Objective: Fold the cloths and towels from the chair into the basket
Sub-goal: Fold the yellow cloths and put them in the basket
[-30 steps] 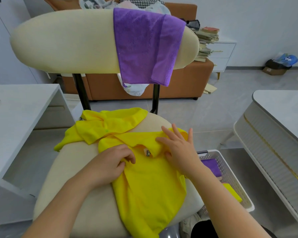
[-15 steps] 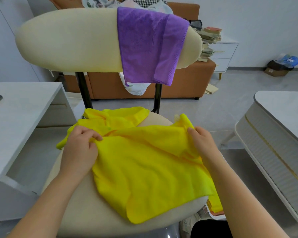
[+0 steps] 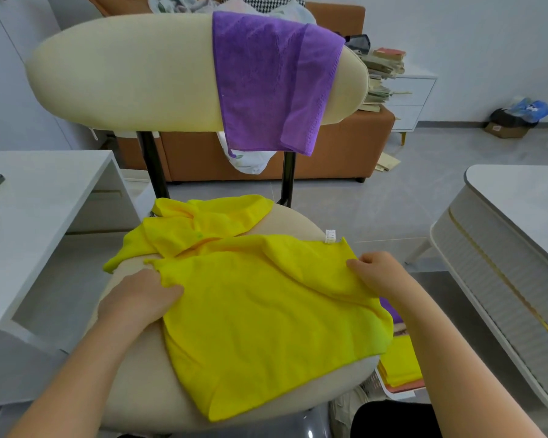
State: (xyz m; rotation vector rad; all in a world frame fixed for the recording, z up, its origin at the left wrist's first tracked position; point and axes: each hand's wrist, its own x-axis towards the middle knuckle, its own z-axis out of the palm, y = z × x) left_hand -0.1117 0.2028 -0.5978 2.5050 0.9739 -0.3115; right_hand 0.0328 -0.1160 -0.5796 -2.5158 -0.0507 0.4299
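Yellow cloth [image 3: 266, 311] lies spread across the near chair seat [image 3: 133, 390], its left edge pinched by the left hand [image 3: 136, 298] and its right edge gripped in the curled right hand [image 3: 380, 273], with a crumpled second cloth [image 3: 196, 226] just beyond and a purple towel [image 3: 266, 83] draped over the backrest [image 3: 124, 71].

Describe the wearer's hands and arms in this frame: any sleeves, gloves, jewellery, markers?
Both are bare. The left hand and right hand wear no gloves, and no rings show on the visible fingers. The left forearm and right forearm are uncovered down to the frame's bottom edge: no sleeve, watch, wristband, tracker or cable is in view.
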